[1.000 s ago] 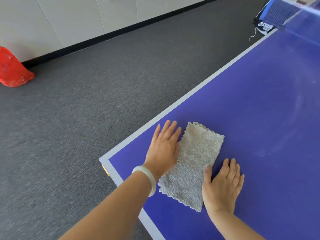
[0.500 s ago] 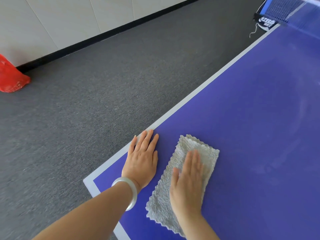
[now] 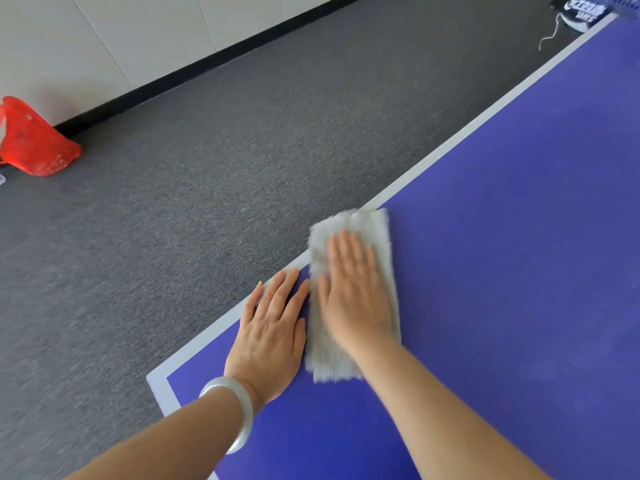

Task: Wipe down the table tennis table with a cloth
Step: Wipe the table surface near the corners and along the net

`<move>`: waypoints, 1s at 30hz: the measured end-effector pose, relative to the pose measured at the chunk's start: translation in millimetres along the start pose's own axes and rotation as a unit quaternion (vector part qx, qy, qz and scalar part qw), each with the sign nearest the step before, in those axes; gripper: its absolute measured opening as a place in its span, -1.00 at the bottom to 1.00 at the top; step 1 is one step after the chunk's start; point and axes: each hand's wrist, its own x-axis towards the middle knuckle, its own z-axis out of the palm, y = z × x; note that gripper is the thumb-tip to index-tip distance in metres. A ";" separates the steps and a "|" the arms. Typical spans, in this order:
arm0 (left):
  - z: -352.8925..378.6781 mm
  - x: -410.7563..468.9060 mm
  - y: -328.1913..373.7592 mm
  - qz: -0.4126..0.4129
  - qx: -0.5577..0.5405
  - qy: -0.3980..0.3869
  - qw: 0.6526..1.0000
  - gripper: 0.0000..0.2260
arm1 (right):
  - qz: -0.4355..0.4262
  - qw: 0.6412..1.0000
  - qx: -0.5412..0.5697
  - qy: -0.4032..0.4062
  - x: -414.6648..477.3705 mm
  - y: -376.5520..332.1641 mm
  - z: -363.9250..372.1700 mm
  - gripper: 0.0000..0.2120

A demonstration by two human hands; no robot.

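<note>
Toward lower centre of the frame, I see the right hand (image 3: 353, 292) lying palm-down on the cloth (image 3: 356, 220), fingers straight and close together, pressing it flat rather than curling round it. The cloth is a pale grey, fluffy rectangle, smeared by motion blur. It lies on the table tennis table (image 3: 519, 271) close to the table's left side, with its far corner over the white border line (image 3: 485, 112). The table top is blue-violet, and its near-left corner shows at lower left of centre. The left hand (image 3: 273, 327) rests flat on the bare blue surface just left of the cloth, fingers straight and slightly spread, gripping nothing, with its fingertips reaching the white border line. I cannot tell whether its index finger touches the cloth's edge or only lies beside it. A pale, glossy bangle (image 3: 239, 407) sits on the left wrist. Both forearms are bare and enter from the bottom edge. Left of the table, a grey carpet (image 3: 207, 168) fills the middle of the frame. It runs up to a black baseboard (image 3: 207, 60) below a light panelled wall (image 3: 104, 36) at upper left. At the left edge, a red mesh bag (image 3: 34, 143) lies on the carpet against the baseboard. At upper right, beside the table's far edge, I see a black fitting with white lettering (image 3: 581, 13), too blurred to read, with a thin white cord (image 3: 550, 32) hanging from it.
</note>
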 end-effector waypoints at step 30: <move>-0.4 -1.7 3.8 -0.006 0.006 -0.013 1.000 -0.45 | 0.068 0.998 -0.010 0.002 -92.9 68.4 -18.3 -0.41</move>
